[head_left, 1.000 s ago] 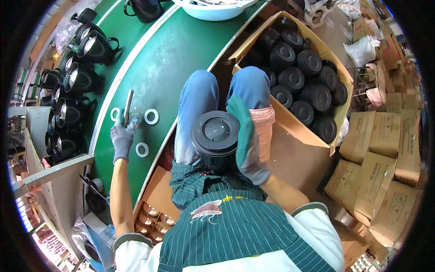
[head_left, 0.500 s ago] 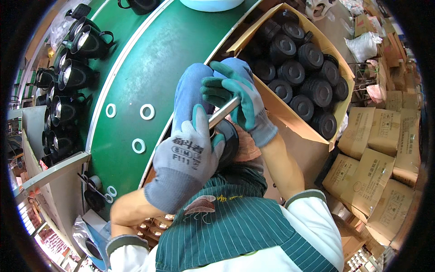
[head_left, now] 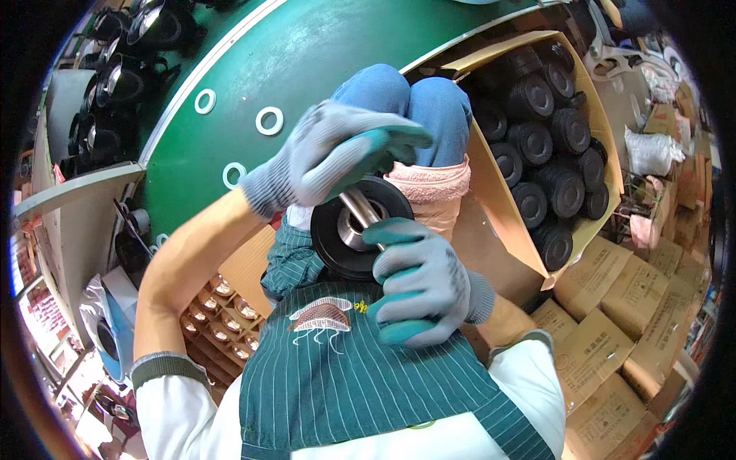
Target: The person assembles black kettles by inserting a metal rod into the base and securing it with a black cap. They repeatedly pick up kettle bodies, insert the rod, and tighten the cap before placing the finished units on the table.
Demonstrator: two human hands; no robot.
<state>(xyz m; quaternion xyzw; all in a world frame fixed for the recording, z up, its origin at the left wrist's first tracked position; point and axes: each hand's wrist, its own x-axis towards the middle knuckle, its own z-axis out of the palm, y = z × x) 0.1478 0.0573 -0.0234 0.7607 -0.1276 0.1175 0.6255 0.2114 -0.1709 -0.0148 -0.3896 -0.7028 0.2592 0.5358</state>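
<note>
A black round piece with a steel centre (head_left: 323, 238) sits in my lap, against my green striped apron. Across its middle slants a shiny metal tube (head_left: 359, 207). My right hand (head_left: 422, 287), in a grey glove with teal palm, is closed round the tube's near end. My left hand (head_left: 337, 153), gloved alike, is above the tube's far end. Its fingers are bent and pressed together, pointing right; whatever they hold, if anything, is hidden. A pink cloth (head_left: 433, 184) lies over my knee, right of the black piece.
To the right stands an open carton (head_left: 491, 207) of stacked black round lids (head_left: 529, 100). Brown boxes (head_left: 598, 345) are piled beyond it. White rings (head_left: 269, 120) lie on the green table (head_left: 230, 77). Black pitchers (head_left: 157, 31) stand far left; a divided box (head_left: 218, 307) sits near my left elbow.
My left hand has moved off the black piece and up over the tube. My right hand has come down and gripped the tube's near end. The view has shifted, uncovering the black piece.
</note>
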